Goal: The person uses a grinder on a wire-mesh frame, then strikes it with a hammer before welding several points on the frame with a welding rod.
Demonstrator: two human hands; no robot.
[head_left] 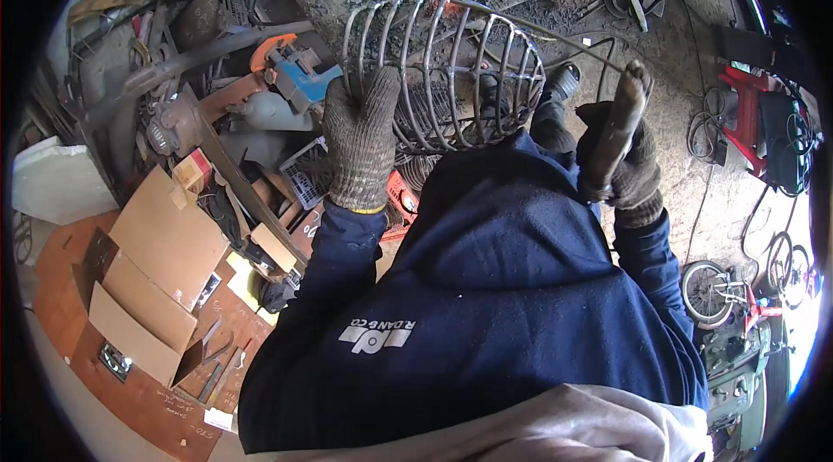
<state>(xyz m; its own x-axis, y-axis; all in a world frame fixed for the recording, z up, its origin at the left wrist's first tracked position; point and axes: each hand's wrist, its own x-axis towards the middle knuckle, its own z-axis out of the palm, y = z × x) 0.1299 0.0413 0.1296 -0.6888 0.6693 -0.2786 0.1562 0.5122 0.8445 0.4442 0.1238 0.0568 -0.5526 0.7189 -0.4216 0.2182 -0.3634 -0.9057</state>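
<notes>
A curved basket-like rack of welded metal bars (451, 72) stands in front of me. My left hand (363, 141), in a dark knitted glove, grips the rack's left end; its fingertips are partly hidden by the bars. In my right hand (638, 163), also gloved, is a worn, brownish welding electrode holder (618, 128), pointing up and away. From its tip a thin welding rod (547, 32) runs leftward to the rack's far upper edge. An orange-red spot shows near the rod's far end. Whether the rod touches the bar I cannot tell.
To the left are a blue-and-orange power tool (299, 76), a bench vise (169, 124), scrap metal and an open cardboard box (165, 262) on a brown board. At the right stand a red-framed machine (751, 119) with cables and a small bicycle (711, 293).
</notes>
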